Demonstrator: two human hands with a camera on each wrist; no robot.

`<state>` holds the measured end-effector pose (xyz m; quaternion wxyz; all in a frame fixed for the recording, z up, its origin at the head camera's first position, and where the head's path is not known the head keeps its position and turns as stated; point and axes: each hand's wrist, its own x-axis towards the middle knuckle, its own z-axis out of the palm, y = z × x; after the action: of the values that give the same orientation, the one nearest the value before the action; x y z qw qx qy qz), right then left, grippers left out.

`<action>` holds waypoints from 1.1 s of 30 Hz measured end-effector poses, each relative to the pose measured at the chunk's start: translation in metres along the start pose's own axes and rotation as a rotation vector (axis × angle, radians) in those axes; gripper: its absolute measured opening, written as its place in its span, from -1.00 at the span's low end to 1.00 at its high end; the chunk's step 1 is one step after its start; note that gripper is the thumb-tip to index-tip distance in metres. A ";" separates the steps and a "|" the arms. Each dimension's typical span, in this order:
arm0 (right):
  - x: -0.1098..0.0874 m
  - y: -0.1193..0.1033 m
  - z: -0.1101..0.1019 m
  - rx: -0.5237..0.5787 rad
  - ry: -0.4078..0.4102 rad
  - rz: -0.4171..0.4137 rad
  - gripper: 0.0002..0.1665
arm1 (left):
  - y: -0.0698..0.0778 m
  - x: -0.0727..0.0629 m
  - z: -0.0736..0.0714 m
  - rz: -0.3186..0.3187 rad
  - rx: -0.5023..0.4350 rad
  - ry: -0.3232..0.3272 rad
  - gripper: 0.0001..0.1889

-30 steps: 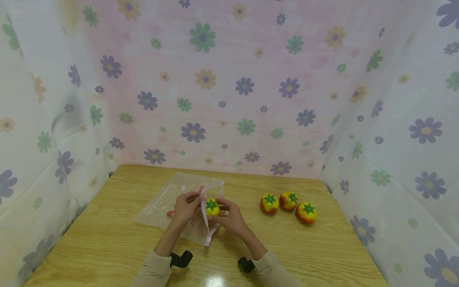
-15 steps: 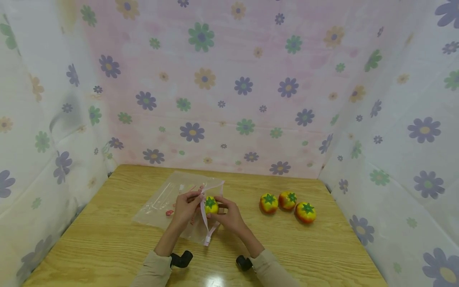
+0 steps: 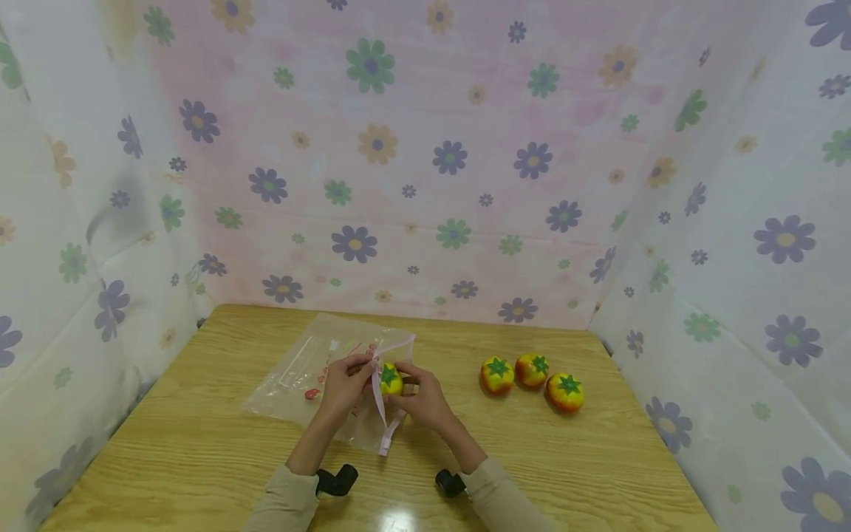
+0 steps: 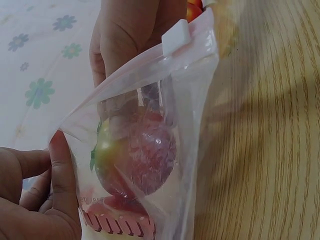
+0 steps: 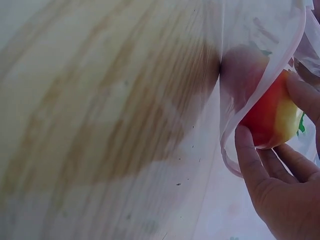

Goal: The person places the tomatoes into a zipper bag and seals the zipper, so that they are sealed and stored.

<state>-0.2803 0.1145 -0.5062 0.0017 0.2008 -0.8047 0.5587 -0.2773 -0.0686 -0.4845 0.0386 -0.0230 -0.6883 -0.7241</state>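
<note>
A clear plastic zip bag (image 3: 299, 373) with red print lies on the wooden table, its pink-edged mouth open to the right. My left hand (image 3: 346, 388) pinches one edge of that mouth between thumb and fingers. With its fingers curled round a red-and-yellow tomato-like fruit (image 3: 391, 383), my right hand (image 3: 428, 399) holds it in the bag's mouth. Through the plastic in the left wrist view, the fruit (image 4: 112, 155) and some fingers look blurred. The right wrist view has the fruit (image 5: 272, 112) partly behind the pink rim (image 5: 270, 80). A white slider (image 4: 176, 38) sits at one end of the mouth.
To the right on the table, three similar fruits stand close together: a left one (image 3: 497, 375), a middle one (image 3: 532, 370) and a right one (image 3: 565, 392). Flower-printed cloth (image 3: 425, 185) encloses the back and sides. Black wrist mounts (image 3: 337, 480) stick out by the sleeves.
My right hand and the fruit have shifted slightly left, a little farther into the bag's mouth. The left hand keeps its pinch on the bag's edge. The head view has shifted slightly.
</note>
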 end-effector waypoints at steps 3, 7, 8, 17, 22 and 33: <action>0.001 0.001 0.000 -0.023 -0.002 0.003 -0.28 | 0.000 -0.001 0.000 0.010 0.006 -0.004 -0.74; 0.003 0.003 0.001 -0.060 -0.007 -0.013 -0.30 | 0.001 -0.002 0.000 0.012 0.033 -0.004 -0.74; 0.003 0.003 0.002 -0.066 -0.009 -0.015 -0.30 | 0.001 -0.002 0.000 0.014 0.038 -0.004 -0.73; 0.004 0.004 0.002 -0.040 -0.045 0.002 -0.29 | 0.001 -0.003 -0.001 0.006 0.026 -0.002 -0.70; 0.004 0.006 0.001 0.009 -0.079 0.022 -0.28 | 0.003 -0.003 0.001 -0.003 0.018 0.015 -0.73; 0.002 -0.010 -0.002 0.056 -0.131 0.025 -0.30 | 0.001 -0.002 0.002 0.013 0.037 0.008 -0.74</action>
<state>-0.2789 0.1129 -0.4956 -0.0635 0.2270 -0.7897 0.5664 -0.2756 -0.0671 -0.4831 0.0465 -0.0239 -0.7012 -0.7110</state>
